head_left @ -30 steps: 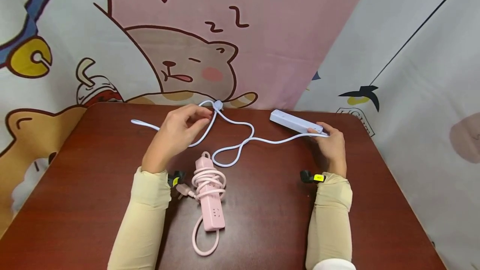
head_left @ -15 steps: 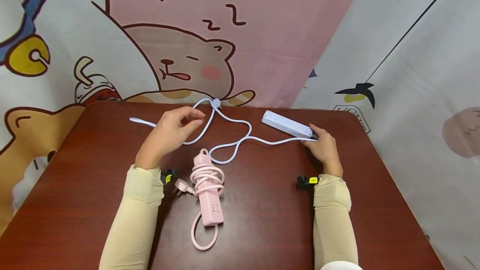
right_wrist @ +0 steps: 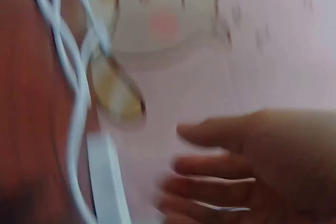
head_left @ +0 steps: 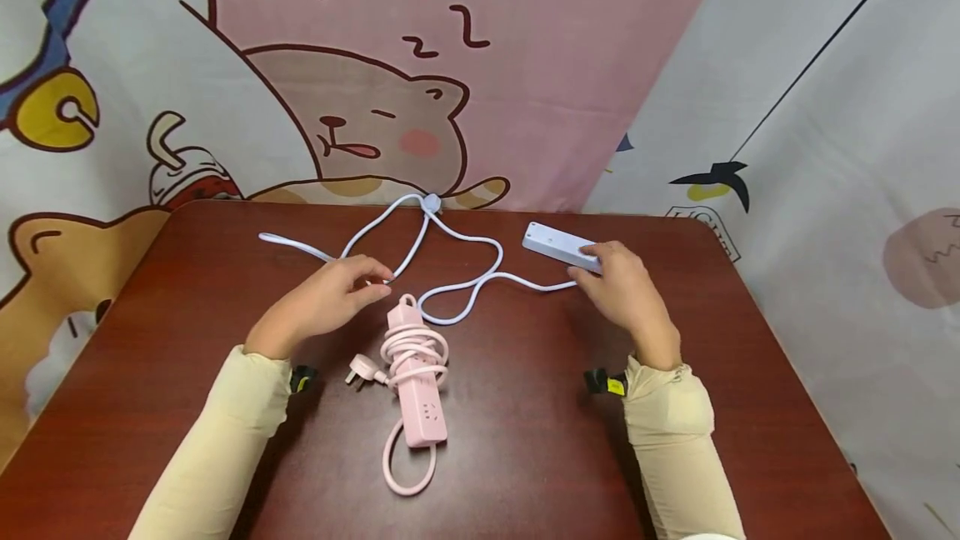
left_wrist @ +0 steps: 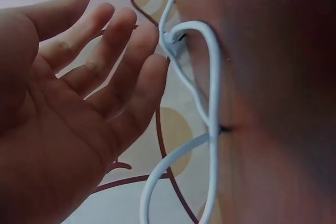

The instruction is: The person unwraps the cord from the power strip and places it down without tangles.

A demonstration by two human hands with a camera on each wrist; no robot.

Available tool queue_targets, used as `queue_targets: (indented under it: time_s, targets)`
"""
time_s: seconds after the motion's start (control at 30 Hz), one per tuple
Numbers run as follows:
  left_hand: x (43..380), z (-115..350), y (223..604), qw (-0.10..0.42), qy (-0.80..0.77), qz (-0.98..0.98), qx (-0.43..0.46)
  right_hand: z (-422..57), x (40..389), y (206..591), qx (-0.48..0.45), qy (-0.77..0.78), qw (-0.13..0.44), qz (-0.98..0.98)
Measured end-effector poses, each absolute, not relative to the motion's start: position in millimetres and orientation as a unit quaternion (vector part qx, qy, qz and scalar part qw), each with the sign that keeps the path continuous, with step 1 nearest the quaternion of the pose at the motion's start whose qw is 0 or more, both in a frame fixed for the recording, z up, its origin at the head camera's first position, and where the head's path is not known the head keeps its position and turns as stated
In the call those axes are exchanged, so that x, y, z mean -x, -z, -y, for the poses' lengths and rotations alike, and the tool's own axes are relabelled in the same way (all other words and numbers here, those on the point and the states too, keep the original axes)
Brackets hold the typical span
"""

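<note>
A pale blue power strip point(head_left: 551, 242) lies at the back right of the table, its near end hidden behind my right hand point(head_left: 626, 290). That hand hovers at the strip with loosely bent fingers; in the right wrist view a gap shows between the fingers point(right_wrist: 210, 169) and the strip point(right_wrist: 106, 174). The strip's blue cord point(head_left: 498, 250) runs left in loose loops to a plug point(head_left: 431, 204) at the back edge. My left hand point(head_left: 330, 294) is relaxed beside the left loop of cord, holding nothing. Its fingers point(left_wrist: 123, 59) spread apart near the cord point(left_wrist: 212, 87) in the left wrist view.
A pink power strip point(head_left: 422, 411), wrapped in its own pink cord point(head_left: 412, 348), lies between my forearms, with its plug point(head_left: 365, 368) on the left side. Behind the dark red table point(head_left: 540, 440) hangs a cartoon-printed cloth point(head_left: 555, 65).
My right hand has let go of the blue strip's end and moved left over it. My left hand has moved down and left, away from the cord loop. The blue strip shifted slightly left.
</note>
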State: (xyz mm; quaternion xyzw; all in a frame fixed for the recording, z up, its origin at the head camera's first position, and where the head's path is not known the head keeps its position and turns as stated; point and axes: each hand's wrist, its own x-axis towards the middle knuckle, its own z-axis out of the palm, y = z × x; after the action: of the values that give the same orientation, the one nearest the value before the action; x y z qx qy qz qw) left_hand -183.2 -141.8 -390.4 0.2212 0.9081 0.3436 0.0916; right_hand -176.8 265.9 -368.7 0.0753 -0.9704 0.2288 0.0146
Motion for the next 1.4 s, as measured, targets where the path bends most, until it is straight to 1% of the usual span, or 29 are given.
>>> queue_targets:
  time_s: [0.07,0.17,0.27,0.33,0.37,0.43,0.5,0.63,0.77,0.9,1.03,1.23,1.4]
  targets:
    - [181.9,142.1,394.7,0.099,-0.340,-0.908,-0.226,-239.5,165.8,368.3,-0.122,-0.257,-0.017,0.959]
    - [180.2,141.3,400.2,0.109,-0.330,-0.909,-0.231,-200.1,144.6,378.2,-0.171,-0.294,-0.114,0.933]
    - [178.5,139.7,403.9,0.117,-0.329,-0.907,-0.235,-168.8,120.9,391.1,-0.192,-0.312,-0.210,0.906]
    - [177.6,139.4,405.9,0.122,-0.332,-0.905,-0.235,-153.4,107.0,398.1,-0.188,-0.320,-0.249,0.894]
    - [177.3,139.3,406.7,0.122,-0.333,-0.904,-0.237,-147.2,101.3,401.1,-0.190,-0.321,-0.258,0.891]
    - [176.8,138.4,408.1,0.125,-0.338,-0.902,-0.236,-137.5,92.2,405.3,-0.191,-0.319,-0.262,0.890]
    - [176.7,136.8,409.4,0.128,-0.343,-0.900,-0.237,-130.1,86.2,408.0,-0.195,-0.316,-0.252,0.894]
    - [176.2,133.3,411.5,0.153,-0.351,-0.893,-0.237,-118.7,79.9,409.4,-0.201,-0.326,-0.241,0.892]
    - [175.9,131.7,414.2,0.182,-0.364,-0.884,-0.232,-110.6,75.0,410.3,-0.182,-0.349,-0.249,0.885]
    - [175.0,131.3,414.6,0.187,-0.368,-0.883,-0.222,-107.2,73.1,410.9,-0.148,-0.376,-0.265,0.876]
    - [174.7,131.6,413.7,0.179,-0.358,-0.892,-0.209,-109.1,77.5,410.3,-0.125,-0.400,-0.280,0.864]
    - [175.1,133.5,412.9,0.180,-0.352,-0.900,-0.186,-120.0,92.2,412.3,-0.122,-0.421,-0.297,0.848]
    - [174.6,136.4,412.1,0.178,-0.363,-0.894,-0.194,-131.7,104.4,411.8,-0.136,-0.392,-0.286,0.864]
